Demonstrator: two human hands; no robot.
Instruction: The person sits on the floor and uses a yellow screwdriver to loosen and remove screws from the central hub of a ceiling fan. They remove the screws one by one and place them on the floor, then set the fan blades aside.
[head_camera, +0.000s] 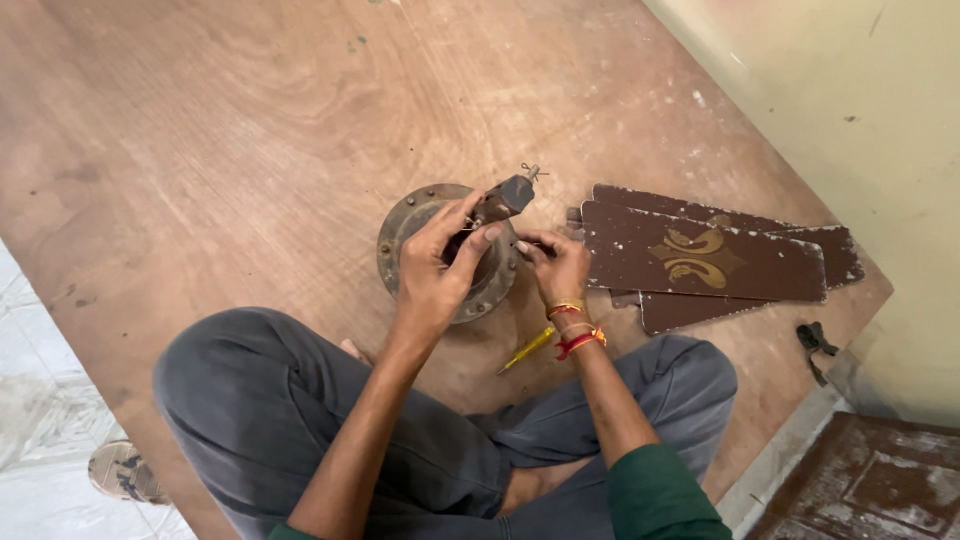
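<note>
A scuffed brown plywood platform (200, 130) meets a pale cream wall (850, 120), with light tiled floor (30, 400) alongside

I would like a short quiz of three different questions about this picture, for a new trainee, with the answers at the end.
1. True or false: the left hand rests on the round rusty metal fan motor housing.
2. Which lies to the right of the housing? A) dark brown fan blades with gold ornament B) a white plastic bucket C) a blue cloth
3. Fill in: the thin yellow-handled screwdriver lies on the wooden board beneath the ____ wrist, near the right hand.

Key: 1 true; 2 A; 3 right.
</note>
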